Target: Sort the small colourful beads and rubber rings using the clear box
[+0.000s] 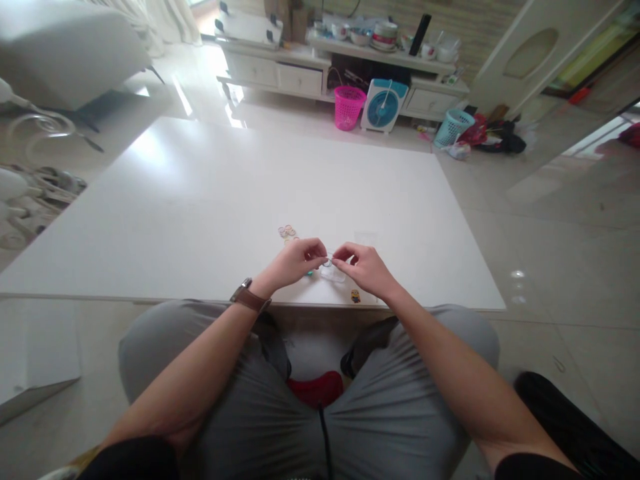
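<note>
Glossy white tabletop (215, 200) spreads across a room with pale, shiny floor tiles, and a small clear tray (334, 275) near its front edge serves as the landmark. Far off to the tray's left, beyond the tabletop, is a pale piece of furniture (75, 53). Nearer, to the tray's upper left, lies a cluster of coloured loops (287, 231). Left hand (301, 259), a watch (249, 295) on its wrist, has its fingertips pinched narrow on a small ring (327, 263), just above the tray in view; a green item (309, 273) shows beside the tray's left side. Well beyond the tray stands a pink basket (349, 107). Right hand (364, 267) closes thumb and finger on the ring's other side. Lower right of the tray lies a yellow-and-dark figure (355, 296); upper right, a faint clear piece (365, 237). Farther right beyond the tray are a blue-and-white fan (384, 105), then a light-blue basket (453, 127).
</note>
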`<state>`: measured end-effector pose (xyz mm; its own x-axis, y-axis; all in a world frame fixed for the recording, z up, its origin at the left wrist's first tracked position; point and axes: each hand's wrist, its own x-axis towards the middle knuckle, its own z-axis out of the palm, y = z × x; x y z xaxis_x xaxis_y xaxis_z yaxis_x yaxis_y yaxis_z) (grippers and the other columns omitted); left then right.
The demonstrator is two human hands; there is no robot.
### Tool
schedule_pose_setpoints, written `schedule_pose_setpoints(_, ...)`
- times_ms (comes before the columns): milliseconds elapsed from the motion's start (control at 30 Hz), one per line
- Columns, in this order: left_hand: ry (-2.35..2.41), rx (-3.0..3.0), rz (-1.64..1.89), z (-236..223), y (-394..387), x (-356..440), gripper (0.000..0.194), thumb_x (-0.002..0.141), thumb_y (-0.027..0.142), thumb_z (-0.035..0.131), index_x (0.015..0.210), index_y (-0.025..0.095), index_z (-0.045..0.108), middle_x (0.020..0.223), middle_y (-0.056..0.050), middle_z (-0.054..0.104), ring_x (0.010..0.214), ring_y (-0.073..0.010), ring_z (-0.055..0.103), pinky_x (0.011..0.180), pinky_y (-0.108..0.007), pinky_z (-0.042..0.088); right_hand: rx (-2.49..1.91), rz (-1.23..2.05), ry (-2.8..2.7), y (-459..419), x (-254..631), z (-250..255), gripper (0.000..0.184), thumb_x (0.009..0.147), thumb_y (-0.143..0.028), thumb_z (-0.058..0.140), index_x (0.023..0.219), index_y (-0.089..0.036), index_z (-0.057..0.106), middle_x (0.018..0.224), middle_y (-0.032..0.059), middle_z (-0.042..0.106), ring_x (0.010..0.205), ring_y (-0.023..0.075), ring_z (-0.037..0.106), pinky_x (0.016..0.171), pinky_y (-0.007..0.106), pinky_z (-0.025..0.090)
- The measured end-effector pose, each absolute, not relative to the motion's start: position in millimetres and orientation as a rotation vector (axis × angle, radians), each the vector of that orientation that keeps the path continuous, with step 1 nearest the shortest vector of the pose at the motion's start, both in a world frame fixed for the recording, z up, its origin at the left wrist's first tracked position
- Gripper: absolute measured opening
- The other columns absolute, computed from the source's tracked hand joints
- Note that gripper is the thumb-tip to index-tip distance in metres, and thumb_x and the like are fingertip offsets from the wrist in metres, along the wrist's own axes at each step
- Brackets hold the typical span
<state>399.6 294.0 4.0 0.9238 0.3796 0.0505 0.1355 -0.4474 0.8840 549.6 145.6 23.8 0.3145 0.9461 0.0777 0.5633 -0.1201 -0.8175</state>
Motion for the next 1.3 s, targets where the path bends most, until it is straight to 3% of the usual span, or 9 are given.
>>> schedule_pose_setpoints(467, 0.369, 1.956, 0.369, 2, 285, 404, 0.017, 0.086, 0.034, 0.067, 0.087, 0.018, 0.064, 0.076, -0.002, 0.069, 0.070, -0.0130, 0.063, 0.065, -0.025, 0.050, -1.729, 0.678, -1.263, 153, 553, 11, 0.007, 0.083, -0.023, 0.068, 0.083, -0.017, 0.072, 0.079, 0.0019, 0.074, 0.073, 0.0146, 0.066, 0.071, 0.026, 0.051)
schedule_pose_setpoints(700, 0.480, 2.090, 0.392, 7, 290, 401, 0.016, 0.090, 0.033, 0.061, 0.095, 0.019, 0.065, 0.081, -0.002, 0.070, 0.073, -0.0143, 0.066, 0.070, -0.027, 0.052, -1.974, 0.423, -1.409, 155, 573, 8, 0.009, 0.083, -0.012, 0.063, 0.080, -0.017, 0.070, 0.073, 0.0008, 0.071, 0.068, 0.0136, 0.062, 0.068, 0.025, 0.046)
schedule_pose_setpoints(1033, 0.507, 2.302, 0.429, 8, 303, 394, 0.014, 0.090, 0.023, 0.051, 0.095, 0.020, 0.064, 0.089, -0.004, 0.069, 0.076, -0.0157, 0.065, 0.074, -0.030, 0.051, -2.211, 0.415, -1.680, 156, 579, 1, 0.018, 0.083, -0.008, 0.060, 0.086, -0.019, 0.075, 0.086, 0.0035, 0.075, 0.078, 0.0163, 0.065, 0.074, 0.026, 0.043)
schedule_pose_setpoints(1300, 0.642, 2.384, 0.469, 9, 319, 386, 0.015, 0.089, 0.023, 0.052, 0.095, 0.020, 0.065, 0.094, -0.005, 0.071, 0.076, -0.0162, 0.065, 0.074, -0.029, 0.051, -2.215, 0.341, -1.780, 152, 580, 2, 0.019, 0.087, -0.010, 0.058, 0.091, -0.018, 0.074, 0.094, 0.0057, 0.070, 0.083, 0.0165, 0.063, 0.078, 0.027, 0.044)
